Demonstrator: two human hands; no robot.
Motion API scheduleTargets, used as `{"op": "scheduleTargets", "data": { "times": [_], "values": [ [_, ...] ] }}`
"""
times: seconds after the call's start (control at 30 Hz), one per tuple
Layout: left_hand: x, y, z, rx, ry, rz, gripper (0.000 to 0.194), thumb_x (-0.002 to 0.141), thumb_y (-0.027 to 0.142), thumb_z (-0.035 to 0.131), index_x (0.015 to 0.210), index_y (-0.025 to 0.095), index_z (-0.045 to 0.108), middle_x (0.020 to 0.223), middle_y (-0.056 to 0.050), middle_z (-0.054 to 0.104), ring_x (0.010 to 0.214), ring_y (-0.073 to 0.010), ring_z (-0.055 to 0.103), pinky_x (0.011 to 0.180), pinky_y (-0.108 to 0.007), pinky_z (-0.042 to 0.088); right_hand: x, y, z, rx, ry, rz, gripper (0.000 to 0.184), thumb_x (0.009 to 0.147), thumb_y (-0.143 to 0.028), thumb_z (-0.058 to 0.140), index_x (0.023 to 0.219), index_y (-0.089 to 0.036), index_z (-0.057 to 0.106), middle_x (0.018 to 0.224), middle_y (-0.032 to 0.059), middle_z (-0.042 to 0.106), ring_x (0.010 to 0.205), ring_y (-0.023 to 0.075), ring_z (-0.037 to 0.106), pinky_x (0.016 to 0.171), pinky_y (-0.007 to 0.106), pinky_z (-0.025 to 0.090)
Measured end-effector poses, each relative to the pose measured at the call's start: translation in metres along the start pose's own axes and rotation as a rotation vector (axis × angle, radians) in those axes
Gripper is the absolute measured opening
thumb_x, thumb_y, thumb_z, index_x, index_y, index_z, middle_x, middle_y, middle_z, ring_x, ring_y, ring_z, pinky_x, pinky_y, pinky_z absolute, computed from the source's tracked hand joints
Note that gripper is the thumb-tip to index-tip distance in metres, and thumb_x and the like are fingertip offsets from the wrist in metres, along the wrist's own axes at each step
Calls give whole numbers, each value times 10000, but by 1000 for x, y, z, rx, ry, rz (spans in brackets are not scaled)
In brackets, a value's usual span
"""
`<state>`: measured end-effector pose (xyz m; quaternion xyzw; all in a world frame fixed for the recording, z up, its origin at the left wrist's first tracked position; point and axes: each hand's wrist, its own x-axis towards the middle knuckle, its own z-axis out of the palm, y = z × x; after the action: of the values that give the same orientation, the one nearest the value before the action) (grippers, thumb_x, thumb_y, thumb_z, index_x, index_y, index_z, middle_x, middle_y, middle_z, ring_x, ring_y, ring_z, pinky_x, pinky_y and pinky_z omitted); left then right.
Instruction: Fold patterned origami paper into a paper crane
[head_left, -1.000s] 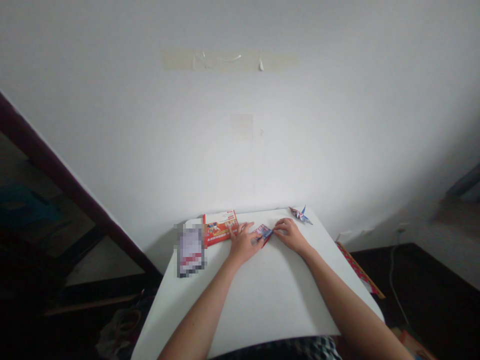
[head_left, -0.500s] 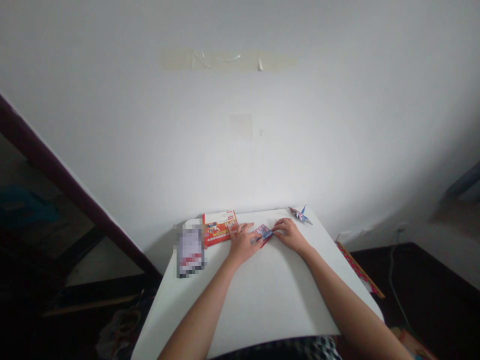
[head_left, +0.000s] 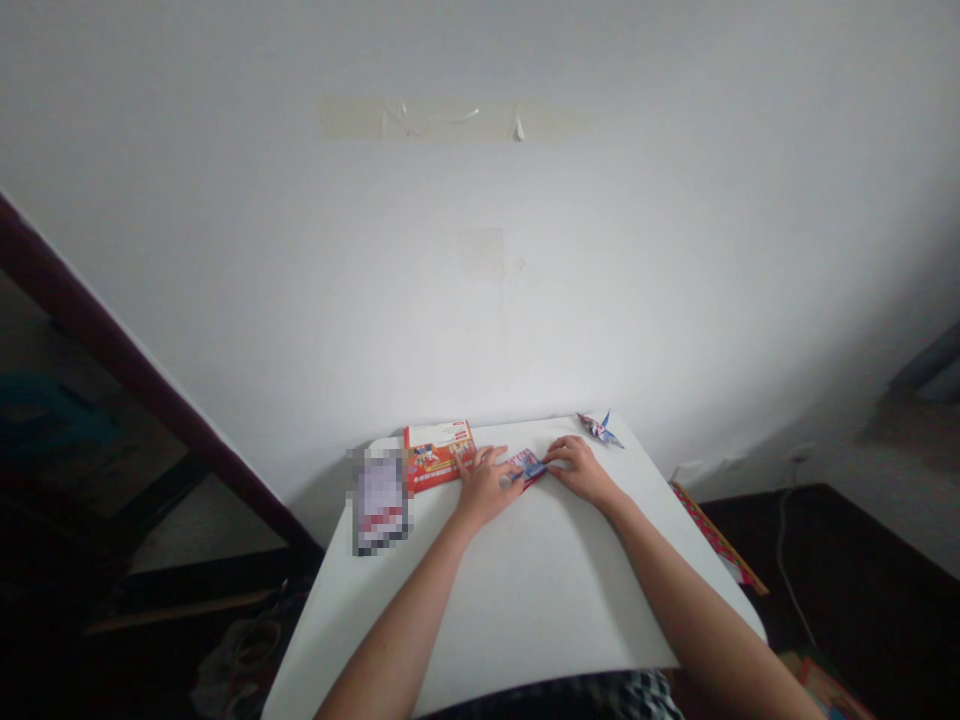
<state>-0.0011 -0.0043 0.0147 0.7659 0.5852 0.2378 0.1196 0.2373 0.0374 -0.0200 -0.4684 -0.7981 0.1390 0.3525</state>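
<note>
A pale wall (head_left: 480,340) rises behind a white worktop (head_left: 547,600), with a yellowish strip (head_left: 442,118) of tape high on it and a dark reddish frame (head_left: 142,380) slanting down at the left. Near the worktop's far edge, between the two hands, lies a small folded paper (head_left: 529,465) patterned in red, white and blue. The left hand (head_left: 487,488) rests palm down with its fingers spread, the thumb on the paper's left part and the other fingers reaching to the red and white packet (head_left: 436,468) beside it. The right hand (head_left: 579,468) has its fingers bent together, their tips closed on the paper's right corner. A pixelated rectangular object (head_left: 381,500) lies just left of the packet. At the far right corner of the worktop sits a folded paper figure (head_left: 598,429) with pointed ends, apart from the right hand.
</note>
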Motion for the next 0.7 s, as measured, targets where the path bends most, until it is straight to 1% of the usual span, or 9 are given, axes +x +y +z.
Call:
{"op": "scheduleTargets", "data": {
  "times": [0.2, 0.43, 0.5, 0.63, 0.7],
  "values": [
    [1, 0, 0, 11, -15, -6, 163, 880, 403, 712, 1011, 393, 808, 1471, 11, 618, 1455, -321, 420, 1208, -795, -13, 0, 1, 0, -1, 0, -20, 171, 831, -227, 724, 967, -276, 816, 1092, 68, 731, 1102, 274, 617, 1026, 461, 485],
    [2, -4, 1, 14, -27, -9, 164, 876, 389, 712, 1012, 394, 804, 1479, 20, 612, 1458, -328, 414, 1207, -795, -30, 0, -2, 1, -38, 10, -21, 181, 814, -213, 719, 960, -275, 806, 1090, 64, 733, 1093, 270, 623, 1019, 450, 486],
    [2, -4, 1, 7, -31, -5, 166, 875, 392, 714, 1015, 392, 803, 1486, 19, 605, 1462, -334, 409, 1204, -798, -28, -1, -5, 1, -51, 14, -8, 212, 800, -189, 714, 980, -267, 796, 1099, 68, 728, 1108, 271, 618, 1026, 449, 482],
    [2, -6, 2, 6, -28, 7, 165, 868, 408, 725, 1012, 384, 801, 1479, 16, 609, 1464, -341, 404, 1194, -806, -51, -2, -10, 0, -56, 13, 15, 354, 780, -152, 711, 1114, -254, 762, 1139, 85, 706, 1147, 274, 597, 1038, 445, 475],
    [2, -6, 2, 15, -27, 12, 170, 862, 423, 733, 1014, 383, 798, 1482, 13, 606, 1462, -343, 404, 1189, -814, -40, -2, -11, -1, -49, 6, 4, 384, 789, -141, 704, 1147, -268, 756, 1149, 81, 697, 1150, 267, 593, 1038, 437, 474]
  ]
}}
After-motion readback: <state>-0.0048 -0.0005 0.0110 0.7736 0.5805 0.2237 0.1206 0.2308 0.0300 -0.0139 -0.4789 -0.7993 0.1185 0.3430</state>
